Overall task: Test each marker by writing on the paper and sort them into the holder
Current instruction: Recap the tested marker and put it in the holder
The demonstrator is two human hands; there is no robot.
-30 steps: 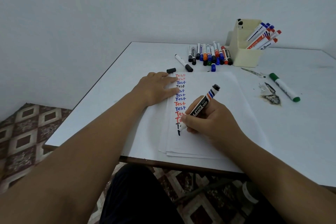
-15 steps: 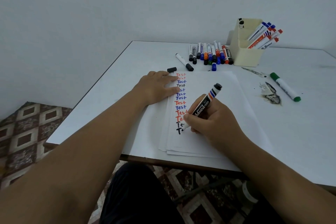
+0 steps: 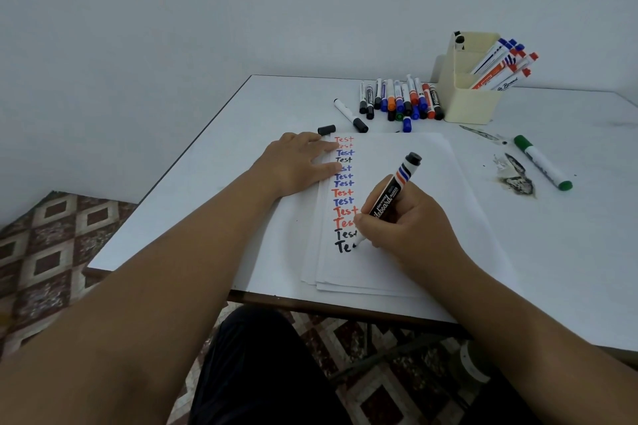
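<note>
Stack of white paper sheets (image 3: pixel 407 203) sits on the white rectangular table (image 3: pixel 569 252), its lower edge just short of the table's near edge; the table's left edge runs diagonally up toward the wall. Bare tabletop to the right of the sheets, between them and the green-capped white marker (image 3: pixel 542 162) lying loose near a dark scuffed patch (image 3: pixel 516 179).

Left hand (image 3: pixel 297 162) lies flat, fingers straight, pressing the paper's upper left part. A loose black cap (image 3: pixel 326 129) sits just beyond its fingertips.

Right hand (image 3: pixel 407 221) has fingers curled round a black-barrelled whiteboard marker with orange and blue stripes (image 3: pixel 390 197), tilted, rear end up and to the right, tip touching the paper at the bottom of a column of the word "Test" (image 3: pixel 344 191) written in red, blue and black. The last black entry reads "Te", rest hidden by the hand.

Far side: row of capped markers with black, blue, orange and green caps (image 3: pixel 400 102) lying against the cream plastic holder (image 3: pixel 469 103). One black-capped marker (image 3: pixel 350 115) lies apart to their left. Holder's front compartment has several white markers with blue and red ends (image 3: pixel 504 62) leaning right; one black-tipped marker stands at its back left corner.
</note>
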